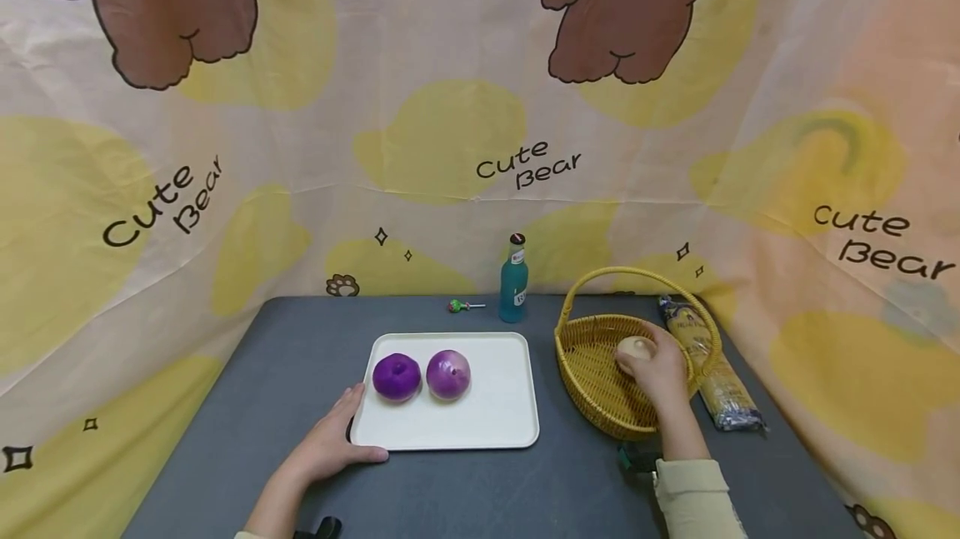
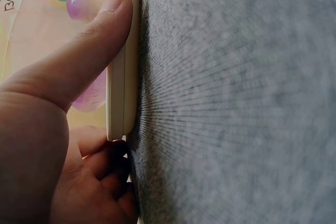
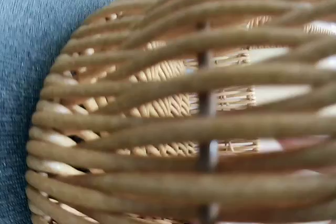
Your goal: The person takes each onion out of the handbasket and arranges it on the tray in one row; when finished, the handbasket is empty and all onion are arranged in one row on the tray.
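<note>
My left hand [image 1: 327,437] is spread round the near left corner of a white tray [image 1: 495,397]. Its straight thumb lies along the front edge, the fingers at the left side. On the tray sit two round, purple, onion-like things, a dark one [image 1: 397,377] and a paler one [image 1: 448,375]. Over at the right, my right hand [image 1: 663,368] reaches into a yellow wicker basket [image 1: 592,401] and grips a cream-coloured, round, onion-like thing [image 1: 636,348]. Basket weave [image 3: 157,87] fills the right wrist view and hides most of that hand.
A teal bottle [image 1: 513,285] stands upright behind the tray, with a lollipop [image 1: 459,306] lying to its left. Right of the basket lies a long clear packet of yellowish food [image 1: 723,389]. A printed cloth [image 1: 420,147] hangs behind the grey table [image 1: 300,356].
</note>
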Demonstrator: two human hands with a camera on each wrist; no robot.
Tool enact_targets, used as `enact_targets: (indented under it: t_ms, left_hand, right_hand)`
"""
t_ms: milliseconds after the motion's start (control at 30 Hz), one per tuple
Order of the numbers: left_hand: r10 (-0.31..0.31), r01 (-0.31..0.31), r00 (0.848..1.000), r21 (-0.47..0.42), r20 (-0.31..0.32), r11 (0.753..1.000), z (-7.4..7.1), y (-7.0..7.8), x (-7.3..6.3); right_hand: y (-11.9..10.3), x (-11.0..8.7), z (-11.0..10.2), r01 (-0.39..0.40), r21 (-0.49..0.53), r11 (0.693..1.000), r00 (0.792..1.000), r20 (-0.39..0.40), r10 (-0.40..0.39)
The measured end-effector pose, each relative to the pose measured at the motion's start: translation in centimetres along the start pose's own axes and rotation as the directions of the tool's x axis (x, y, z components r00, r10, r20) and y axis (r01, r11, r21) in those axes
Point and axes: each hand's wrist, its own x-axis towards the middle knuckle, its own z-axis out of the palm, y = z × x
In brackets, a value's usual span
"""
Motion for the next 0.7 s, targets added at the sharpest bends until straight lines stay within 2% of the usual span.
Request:
enact_targets:
  t_ms: [200,433,700]
  left_hand:
    - [0.006,-0.006,1.000,0.002,0.002,1.000,0.0,0.2,0.0]
    - [0.004,-0.004,1.000,0.004,-0.003,1.000,0.0,0.0,0.1]
    - [0.007,-0.007,1.000,-0.001,-0.003,1.000,0.1,-0.2,0.1]
  right_hand:
    - [0.9,0.4,0.2,-0.034,-0.113,0.993,0.999,0.018,0.036]
    - [1.2,0.6,0.6,-0.026,-0.219,0.975,0.999,0.026,0.033]
    - [1.4,0.7,0.7,-0.017,-0.228,0.974,0.999,0.025,0.024]
